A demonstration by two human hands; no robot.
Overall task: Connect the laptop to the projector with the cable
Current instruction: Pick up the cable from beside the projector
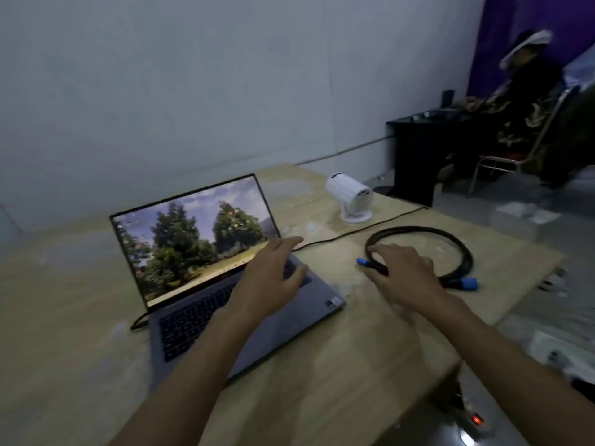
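Note:
An open grey laptop [206, 284] stands on the wooden table [338, 342], its screen lit with trees. A small white projector [352, 197] sits behind it to the right, near the table's far edge. A coiled black cable [450, 239] with blue plugs lies right of the laptop; one plug [362, 261] points toward the laptop, the other [467, 282] lies at the coil's right. My left hand [273, 278] hovers over the laptop's right side, fingers spread. My right hand [405, 275] rests on the coil near the left plug, fingers curled over the cable.
A thin black power cord [360, 229] runs from the laptop's right side across the table and off its far right edge. Another cord [138, 321] leaves the laptop's left. A seated person [521, 101] and a black desk [428, 156] are at the back right. A power strip [476, 420] lies below the table.

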